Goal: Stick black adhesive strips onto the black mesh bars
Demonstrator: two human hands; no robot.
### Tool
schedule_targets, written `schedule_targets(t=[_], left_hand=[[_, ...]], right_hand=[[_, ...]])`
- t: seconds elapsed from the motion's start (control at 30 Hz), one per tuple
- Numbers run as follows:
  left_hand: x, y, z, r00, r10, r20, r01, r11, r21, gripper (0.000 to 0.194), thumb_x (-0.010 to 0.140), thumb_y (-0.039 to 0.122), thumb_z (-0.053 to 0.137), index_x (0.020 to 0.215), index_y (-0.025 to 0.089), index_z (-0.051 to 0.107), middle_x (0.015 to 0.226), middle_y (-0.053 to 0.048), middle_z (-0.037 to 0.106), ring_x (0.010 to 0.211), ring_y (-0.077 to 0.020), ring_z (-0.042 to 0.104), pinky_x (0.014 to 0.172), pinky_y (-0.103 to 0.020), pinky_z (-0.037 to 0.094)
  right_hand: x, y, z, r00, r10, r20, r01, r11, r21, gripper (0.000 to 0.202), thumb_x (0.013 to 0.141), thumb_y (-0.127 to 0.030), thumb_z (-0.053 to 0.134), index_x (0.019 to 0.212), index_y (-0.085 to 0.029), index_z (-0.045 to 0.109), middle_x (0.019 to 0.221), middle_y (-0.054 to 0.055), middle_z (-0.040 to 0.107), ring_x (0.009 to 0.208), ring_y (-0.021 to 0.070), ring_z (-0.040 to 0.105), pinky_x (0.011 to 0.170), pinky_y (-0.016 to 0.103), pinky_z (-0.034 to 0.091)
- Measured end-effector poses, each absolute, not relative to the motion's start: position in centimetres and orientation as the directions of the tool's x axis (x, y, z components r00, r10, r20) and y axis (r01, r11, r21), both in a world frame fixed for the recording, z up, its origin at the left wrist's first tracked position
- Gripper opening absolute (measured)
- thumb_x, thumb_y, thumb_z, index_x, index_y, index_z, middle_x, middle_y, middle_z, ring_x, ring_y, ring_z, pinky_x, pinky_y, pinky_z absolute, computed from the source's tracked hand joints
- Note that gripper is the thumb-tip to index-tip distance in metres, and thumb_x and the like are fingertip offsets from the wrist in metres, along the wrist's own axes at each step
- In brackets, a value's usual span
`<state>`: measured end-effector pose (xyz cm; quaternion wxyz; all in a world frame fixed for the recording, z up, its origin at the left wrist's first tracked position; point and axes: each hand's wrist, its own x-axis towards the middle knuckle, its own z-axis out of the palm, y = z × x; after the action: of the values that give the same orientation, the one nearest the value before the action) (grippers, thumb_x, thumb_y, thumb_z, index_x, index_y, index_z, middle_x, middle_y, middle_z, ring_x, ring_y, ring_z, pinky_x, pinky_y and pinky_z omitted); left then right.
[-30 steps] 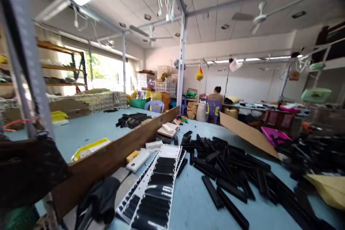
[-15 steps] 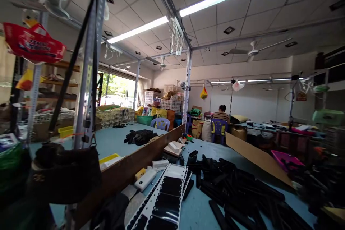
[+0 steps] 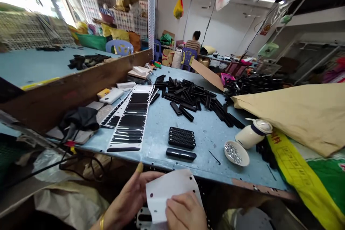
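My right hand (image 3: 185,210) has its fingers curled on a white sheet (image 3: 172,187) with small dark holes, below the table's front edge. My left hand (image 3: 130,196) is at the sheet's left side, thumb raised and apart; its other fingers reach behind the sheet, their tips hidden. Beneath the sheet shows part of a piece with a black strip (image 3: 145,217). On the blue table (image 3: 159,134) ahead sit a neat stack of black textured bars (image 3: 182,137) and a single glossy black bar (image 3: 181,153). Sheets of black stickers (image 3: 136,109) lie left of these.
A bowl (image 3: 244,160) of small metal parts, a thin dark rod (image 3: 215,157) and a cream lidded jug (image 3: 252,133) stand right. Behind lies a heap of black bars (image 3: 188,93). A wooden board (image 3: 81,82) borders the left. A person (image 3: 192,45) sits far back.
The view has swung down and to the right. Both hands and the white sheet have come into view, with the table's front edge, stack, bowl and jug.
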<state>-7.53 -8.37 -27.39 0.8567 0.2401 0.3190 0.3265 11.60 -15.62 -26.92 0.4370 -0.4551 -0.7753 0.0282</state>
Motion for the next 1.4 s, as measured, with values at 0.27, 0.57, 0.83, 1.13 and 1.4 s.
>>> schedule_targets(t=[0.27, 0.57, 0.83, 1.13, 1.4], left_hand=[[-6.8, -8.9, -25.0, 0.724, 0.660, -0.200, -0.216, 0.492, 0.843, 0.059, 0.058, 0.038, 0.086, 0.111, 0.017, 0.071, 0.093, -0.006, 0.072, 0.088, -0.0253, 0.061, 0.077, -0.031, 0.044], [-9.1, -9.6, -25.3, 0.641, 0.639, -0.424, 0.313, 0.287, 0.905, 0.049, 0.050, 0.021, 0.081, 0.099, 0.021, 0.075, 0.095, -0.001, 0.070, 0.094, -0.0250, 0.058, 0.082, -0.029, 0.043], [-9.0, -8.8, -26.0, 0.654, 0.602, -0.459, 0.055, 0.567, 0.822, 0.028, 0.064, 0.040, 0.076, 0.064, 0.012, 0.071, 0.055, 0.000, 0.059, 0.050, -0.0098, 0.044, 0.050, -0.021, 0.029], [-8.0, -8.4, -26.4, 0.504, 0.695, -0.512, -0.031, 0.607, 0.794, 0.032, 0.062, 0.040, 0.081, 0.065, 0.011, 0.069, 0.055, 0.000, 0.061, 0.048, -0.0087, 0.044, 0.048, -0.020, 0.027], [-9.7, -7.2, -24.8, 0.447, 0.787, -0.426, -0.313, 0.584, 0.749, 0.039, 0.083, 0.049, 0.064, 0.092, 0.012, 0.072, 0.081, -0.010, 0.072, 0.072, -0.0195, 0.064, 0.066, -0.027, 0.047]], right_hand=[[13.0, -13.1, -24.0, -0.145, 0.699, 0.700, 0.683, 0.583, -0.441, 0.018, 0.089, -0.006, 0.046, 0.094, -0.014, 0.062, 0.076, 0.009, 0.064, 0.066, 0.0199, 0.057, 0.060, 0.033, 0.044], [15.8, -14.0, -23.7, 0.082, 0.988, -0.130, 0.330, -0.150, -0.932, 0.032, 0.086, -0.038, 0.057, 0.062, -0.016, 0.055, 0.056, -0.002, 0.047, 0.052, 0.0111, 0.040, 0.048, 0.024, 0.027], [20.9, -16.1, -27.6, 0.180, 0.965, -0.190, 0.478, -0.255, -0.841, 0.029, 0.078, -0.040, 0.063, 0.062, -0.017, 0.067, 0.057, 0.001, 0.060, 0.055, 0.0162, 0.051, 0.050, 0.025, 0.037], [18.6, -17.5, -22.8, 0.027, 0.862, 0.506, 0.765, 0.308, -0.566, 0.034, 0.078, -0.023, 0.072, 0.112, -0.021, 0.070, 0.109, 0.012, 0.071, 0.101, 0.0308, 0.066, 0.092, 0.042, 0.050], [10.0, -15.6, -27.9, -0.090, 0.948, -0.305, 0.069, -0.300, -0.951, 0.049, 0.085, -0.058, 0.058, 0.086, -0.012, 0.072, 0.070, 0.007, 0.068, 0.062, 0.0200, 0.061, 0.054, 0.028, 0.048]])
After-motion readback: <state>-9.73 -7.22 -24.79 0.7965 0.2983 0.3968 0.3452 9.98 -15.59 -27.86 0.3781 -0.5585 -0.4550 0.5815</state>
